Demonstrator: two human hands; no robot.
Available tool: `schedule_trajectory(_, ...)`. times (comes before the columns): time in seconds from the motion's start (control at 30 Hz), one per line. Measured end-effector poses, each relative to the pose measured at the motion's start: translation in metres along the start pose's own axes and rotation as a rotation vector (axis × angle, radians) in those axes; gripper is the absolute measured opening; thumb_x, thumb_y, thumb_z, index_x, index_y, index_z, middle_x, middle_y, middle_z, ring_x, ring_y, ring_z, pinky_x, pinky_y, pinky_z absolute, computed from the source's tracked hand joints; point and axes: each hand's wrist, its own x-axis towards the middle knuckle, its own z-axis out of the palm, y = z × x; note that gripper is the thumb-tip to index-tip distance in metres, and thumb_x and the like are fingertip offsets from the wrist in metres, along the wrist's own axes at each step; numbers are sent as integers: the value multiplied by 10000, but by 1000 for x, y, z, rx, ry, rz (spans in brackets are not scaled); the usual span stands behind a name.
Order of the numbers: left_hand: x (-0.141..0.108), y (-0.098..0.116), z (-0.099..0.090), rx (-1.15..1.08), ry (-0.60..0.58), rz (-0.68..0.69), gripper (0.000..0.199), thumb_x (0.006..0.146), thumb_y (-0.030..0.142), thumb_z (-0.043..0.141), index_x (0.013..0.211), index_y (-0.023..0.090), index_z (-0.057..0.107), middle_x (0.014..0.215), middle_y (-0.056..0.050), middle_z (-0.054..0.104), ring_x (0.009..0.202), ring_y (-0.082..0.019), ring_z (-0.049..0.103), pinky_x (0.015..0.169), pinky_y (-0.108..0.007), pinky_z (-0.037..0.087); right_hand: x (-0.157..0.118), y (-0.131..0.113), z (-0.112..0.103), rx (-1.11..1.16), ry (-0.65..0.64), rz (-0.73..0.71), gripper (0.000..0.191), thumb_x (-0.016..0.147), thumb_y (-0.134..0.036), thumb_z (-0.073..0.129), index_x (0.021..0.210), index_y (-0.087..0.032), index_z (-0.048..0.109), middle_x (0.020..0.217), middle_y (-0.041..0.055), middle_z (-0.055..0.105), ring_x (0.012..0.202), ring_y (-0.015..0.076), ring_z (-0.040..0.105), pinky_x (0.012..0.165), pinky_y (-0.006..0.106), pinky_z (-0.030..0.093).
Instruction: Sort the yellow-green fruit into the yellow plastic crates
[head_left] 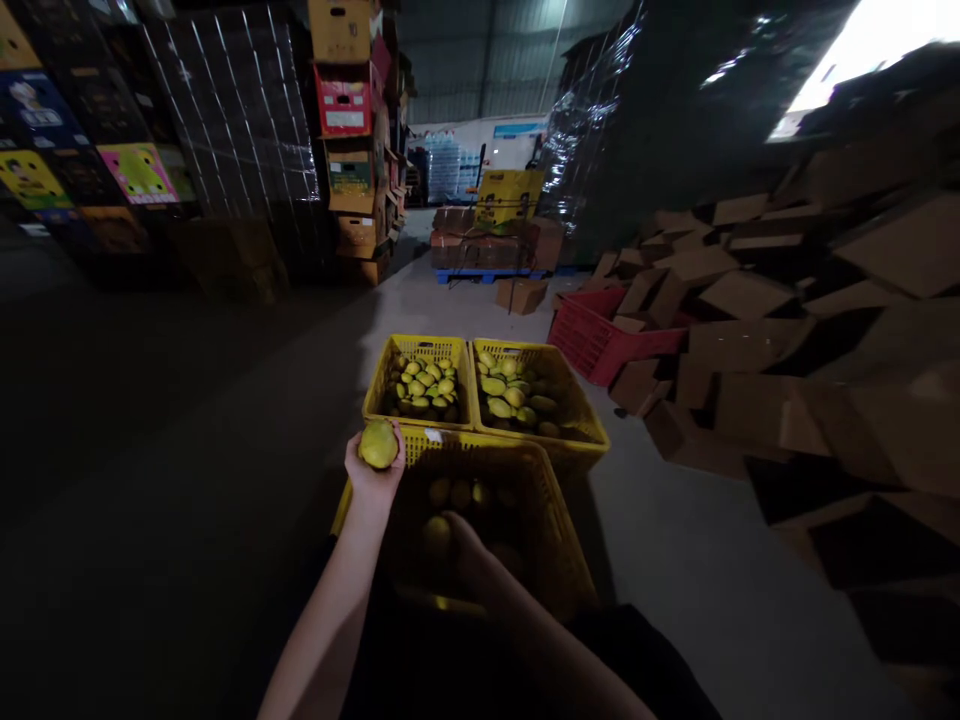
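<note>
A yellow-green fruit (379,445) rests in my left hand (375,478), palm up with the fingers curled round it, above the left rim of the near yellow crate (551,500). Inside that crate, my right hand (463,545) is closed on another fruit (436,537), dim in the shadow. Several more fruits (461,492) lie in the crate beyond it. Two further yellow crates stand behind: the left one (380,385) and the right one (589,415) both hold many yellow-green fruits.
Flattened and open cardboard boxes (757,345) pile up on the right, beside a red crate (592,335). Stacked cartons (345,100) stand at the back left. A loaded blue pallet (487,275) sits farther back.
</note>
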Motion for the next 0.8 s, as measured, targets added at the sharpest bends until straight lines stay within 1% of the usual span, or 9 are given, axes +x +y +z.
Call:
schedule_trajectory(0.07,0,2,0,13,-5,11,358,814,255,444,1124,172,603,895,-91,695,887,-191,683,677,-238,572,1,2,3,-15,6,0,278,846,-416,609,709,-174,614,584,-32,618,537,116,604,590,288,536)
schedule_trajectory(0.17,0,2,0,27,11,14,341,806,250,449,1096,176,614,858,-81,692,866,-186,680,681,-238,570,18,-24,15,-15,6,-10,265,822,-397,609,635,-209,617,593,-6,655,621,155,658,647,306,559)
schedule_trajectory(0.23,1,1,0,30,23,-4,325,803,243,459,1079,177,618,837,-72,689,845,-182,678,684,-244,571,30,-52,22,-3,-22,-33,206,818,-391,596,773,-207,677,850,38,739,832,168,693,781,318,561)
schedule_trajectory(0.3,2,-1,0,31,38,-20,313,801,237,465,1068,177,618,820,-66,686,825,-182,678,681,-254,574,34,-77,25,-28,-85,-91,217,805,-369,593,919,-212,692,1075,52,724,980,200,680,859,366,549)
schedule_trajectory(0.4,2,-3,-1,36,54,-21,311,800,232,466,1064,169,617,809,-70,686,822,-189,681,676,-264,577,25,-93,24,-108,-150,-127,303,777,-341,612,1036,-201,685,1182,70,690,1005,237,683,883,400,536)
schedule_trajectory(0.53,0,-6,-4,66,55,7,291,808,237,459,1040,161,616,792,-69,688,804,-190,686,669,-270,581,6,-90,23,-201,-197,-99,331,783,-352,602,1034,-156,695,1118,122,713,897,242,710,807,372,550)
schedule_trajectory(0.67,2,-18,-10,219,67,3,240,819,277,475,979,165,614,781,-66,688,752,-188,693,604,-250,574,-2,-106,17,-129,-63,-196,245,756,-295,589,915,-153,708,937,113,751,741,215,709,705,345,560)
schedule_trajectory(0.73,7,-30,-21,401,64,-77,205,819,292,497,931,160,607,745,-62,679,682,-177,686,533,-220,549,-4,-123,5,-14,48,-276,202,730,-259,572,854,-164,701,859,91,755,699,197,702,684,331,562)
schedule_trajectory(0.8,12,-44,-42,637,87,-263,178,820,295,510,890,156,596,694,-65,661,602,-175,668,456,-208,514,-6,-143,-9,119,148,-311,162,706,-218,557,791,-171,686,761,64,747,640,166,686,651,297,557)
